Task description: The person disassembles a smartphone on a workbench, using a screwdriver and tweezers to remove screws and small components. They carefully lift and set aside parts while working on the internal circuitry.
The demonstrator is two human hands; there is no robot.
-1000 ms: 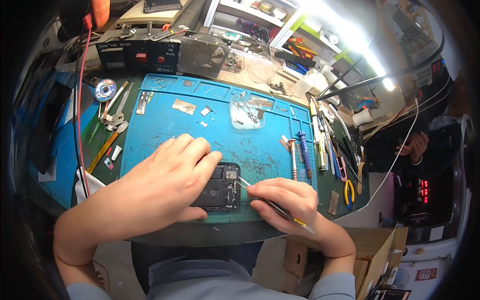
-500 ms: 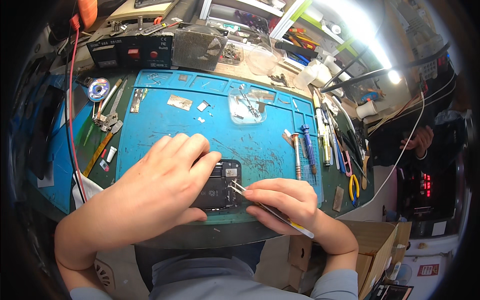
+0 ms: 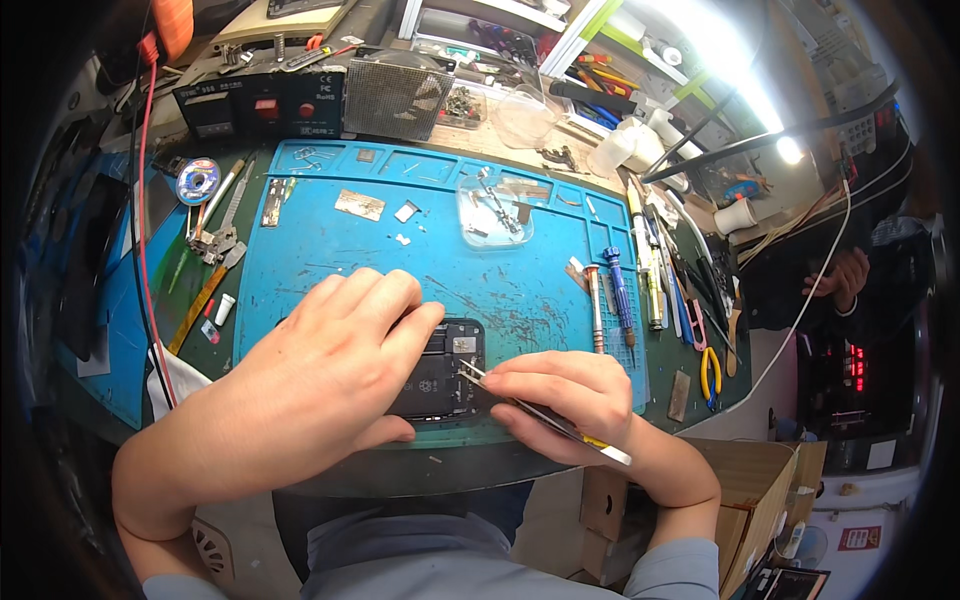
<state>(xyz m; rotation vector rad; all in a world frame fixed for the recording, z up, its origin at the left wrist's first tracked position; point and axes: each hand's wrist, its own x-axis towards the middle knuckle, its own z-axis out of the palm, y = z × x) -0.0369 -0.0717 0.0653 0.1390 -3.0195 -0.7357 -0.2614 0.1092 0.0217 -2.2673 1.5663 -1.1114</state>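
A black phone with its inside exposed lies at the near edge of a blue work mat. My left hand covers its left part, fingers curled along the far edge and thumb at the near edge. This grip holds the phone, though the fingertips are partly hidden. Between the thumb and fingers of my right hand is a pair of metal tweezers. Their tips, slightly apart, reach the inner parts near the phone's right end. Whether they pinch anything there is too small to see.
Beyond the hands, a clear plastic box of small parts sits on the mat. Screwdrivers and yellow-handled pliers lie to the right. A solder spool is at left; a red cable hangs there. Another person's hand shows far right.
The tweezers and my right hand have shifted very slightly left at the phone's right end. My left hand keeps its hold on the phone.
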